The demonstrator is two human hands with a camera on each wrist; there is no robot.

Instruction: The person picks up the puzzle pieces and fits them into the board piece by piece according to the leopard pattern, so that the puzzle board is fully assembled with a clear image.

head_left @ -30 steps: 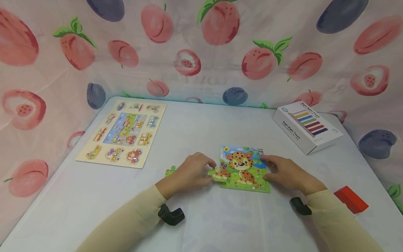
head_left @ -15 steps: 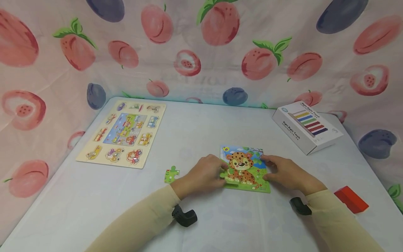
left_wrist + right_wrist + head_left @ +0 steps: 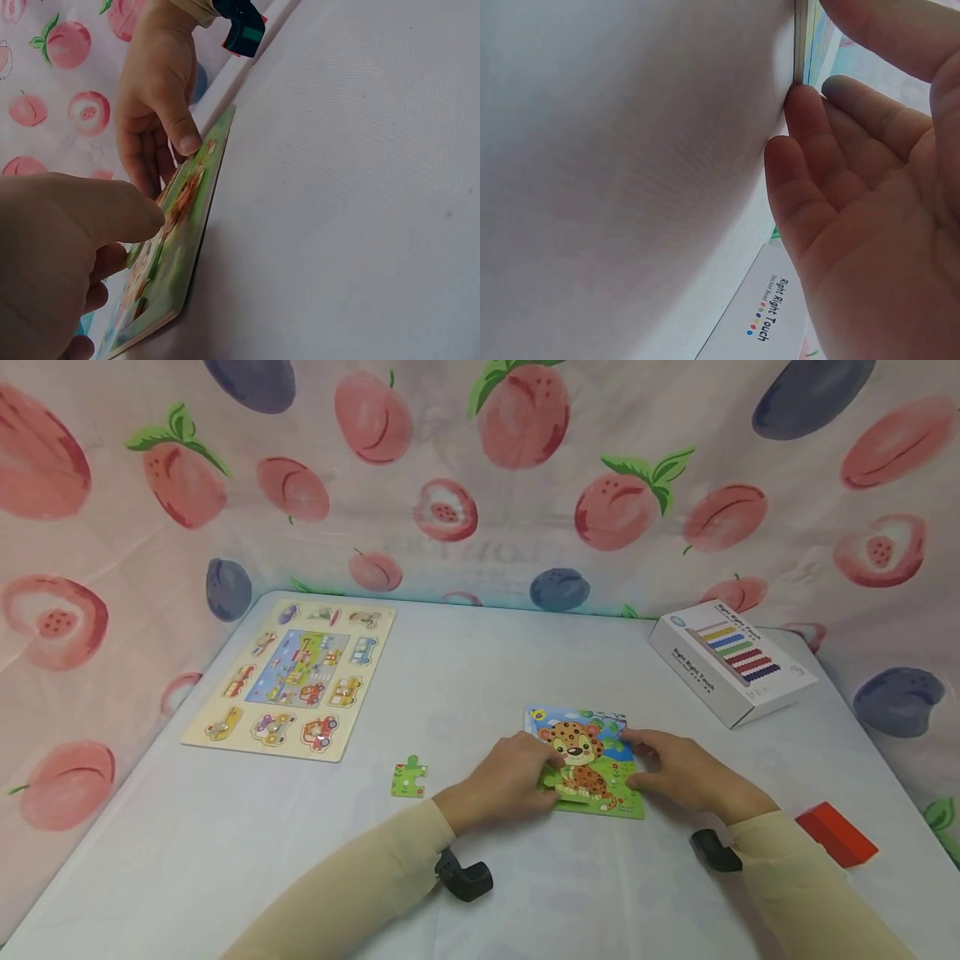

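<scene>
A square puzzle board (image 3: pixel 628 756) printed with a spotted leopard cub lies in the middle of the table. My left hand (image 3: pixel 510 783) is over its left part and pinches a small jigsaw piece (image 3: pixel 572 797) against the picture; the fingers hide most of this piece. At the board's right edge, my right hand (image 3: pixel 686 774) touches with thumb and fingertips set apart. The right wrist view shows those fingers (image 3: pixel 810 112) nearly straight against the edge. A loose green jigsaw piece (image 3: pixel 407 779) lies left of the board, beyond my left wrist.
A wooden peg puzzle (image 3: pixel 352 702) with vehicle pictures lies at the back left. A white printed box (image 3: pixel 731 668) stands at the back right. One red block (image 3: pixel 836 835) sits beside my right sleeve. Fruit-patterned cloth (image 3: pixel 480 485) rises behind the table.
My left hand has moved rightward with the jigsaw piece, from the board's left edge to over the picture. The loose green piece is now fully uncovered. My right hand has stayed put.
</scene>
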